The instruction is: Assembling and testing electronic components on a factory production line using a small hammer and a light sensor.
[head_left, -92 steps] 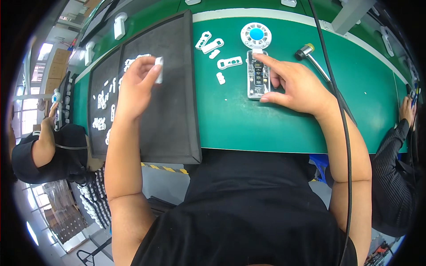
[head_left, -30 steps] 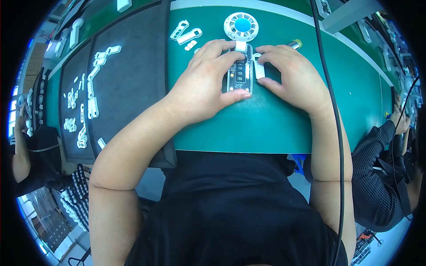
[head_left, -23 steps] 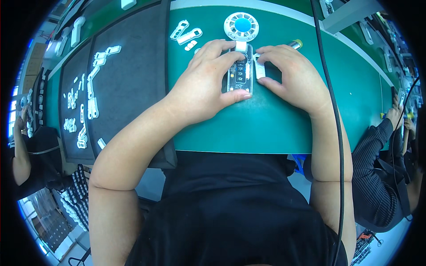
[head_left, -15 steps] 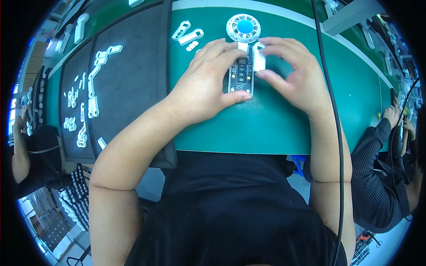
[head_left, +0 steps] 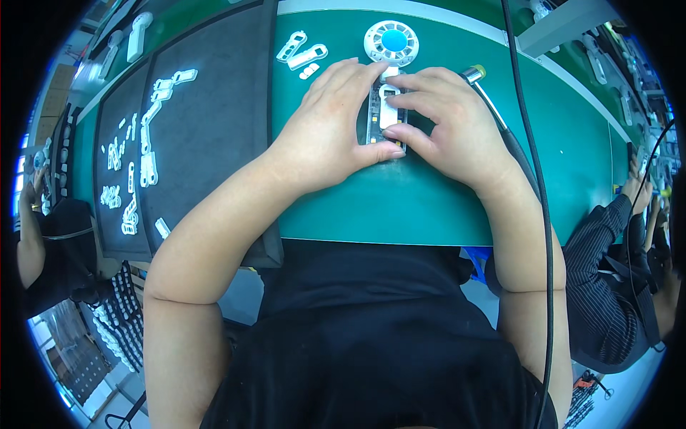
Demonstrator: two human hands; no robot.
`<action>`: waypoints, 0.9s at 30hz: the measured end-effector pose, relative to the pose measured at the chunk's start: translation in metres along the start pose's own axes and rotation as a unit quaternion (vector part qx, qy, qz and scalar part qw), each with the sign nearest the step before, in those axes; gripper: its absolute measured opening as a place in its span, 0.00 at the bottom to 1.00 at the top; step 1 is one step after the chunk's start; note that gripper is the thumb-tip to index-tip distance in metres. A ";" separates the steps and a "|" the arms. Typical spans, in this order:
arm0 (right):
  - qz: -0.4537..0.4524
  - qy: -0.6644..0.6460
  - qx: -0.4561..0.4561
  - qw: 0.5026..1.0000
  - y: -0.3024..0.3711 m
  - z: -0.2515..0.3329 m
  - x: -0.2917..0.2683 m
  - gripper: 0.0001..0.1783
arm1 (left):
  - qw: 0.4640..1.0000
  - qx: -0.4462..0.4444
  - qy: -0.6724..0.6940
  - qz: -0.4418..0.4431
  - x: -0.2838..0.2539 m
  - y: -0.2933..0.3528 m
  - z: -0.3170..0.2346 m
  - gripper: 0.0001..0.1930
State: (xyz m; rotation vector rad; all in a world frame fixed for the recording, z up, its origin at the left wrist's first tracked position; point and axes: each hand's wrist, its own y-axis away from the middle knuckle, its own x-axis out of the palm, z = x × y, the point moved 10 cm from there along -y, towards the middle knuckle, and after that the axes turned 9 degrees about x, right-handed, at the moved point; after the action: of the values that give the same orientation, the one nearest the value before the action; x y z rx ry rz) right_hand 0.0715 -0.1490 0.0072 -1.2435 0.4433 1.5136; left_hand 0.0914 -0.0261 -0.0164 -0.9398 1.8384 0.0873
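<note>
A handheld fan-like device lies on the green bench, its round white slotted head with a blue centre pointing away from me. Its handle holds a dark circuit board in a clear, narrow casing. My left hand grips the casing along its left side, thumb at the near end and fingers near the neck. Between the fingers and thumb of my right hand is a long white plastic cover, lying over the board. Whether it is seated there I cannot tell.
Loose white frames and small white pieces lie left of the head. A black tray with several white parts is at left. A metal-tipped tool lies behind my right hand; a black cable hangs at right. People sit either side.
My right hand has moved left, bringing the white cover from beside the casing onto the board. The metal-tipped tool now shows behind it. My left hand keeps its grip.
</note>
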 end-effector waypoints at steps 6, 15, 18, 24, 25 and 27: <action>-0.036 0.031 -0.019 0.999 0.004 0.009 -0.007 0.17 | 1.000 -0.001 0.007 0.003 0.000 0.000 -0.001 0.51; -0.019 0.018 0.003 1.000 0.005 0.000 -0.003 0.13 | 0.990 0.098 -0.083 0.050 -0.011 0.018 -0.053 0.42; -0.024 0.024 0.002 0.999 0.006 0.001 -0.003 0.13 | 0.987 0.099 -0.096 0.087 -0.005 0.026 -0.068 0.39; -0.009 0.048 0.003 0.999 0.014 0.000 -0.016 0.20 | 0.983 0.103 -0.135 0.064 0.006 0.032 -0.066 0.38; -0.004 0.060 0.012 0.998 0.018 -0.001 -0.020 0.23 | 0.984 0.102 -0.132 0.058 0.006 0.032 -0.065 0.37; -0.019 0.112 0.086 0.990 0.028 -0.013 -0.041 0.24 | 0.984 0.099 -0.139 0.047 0.003 0.034 -0.065 0.37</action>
State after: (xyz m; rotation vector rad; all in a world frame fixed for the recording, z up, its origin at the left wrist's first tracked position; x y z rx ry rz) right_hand 0.0477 -0.1888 0.0283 -1.2828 0.6799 1.2804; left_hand 0.0200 -0.0344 0.0003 -0.6659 1.5979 0.0865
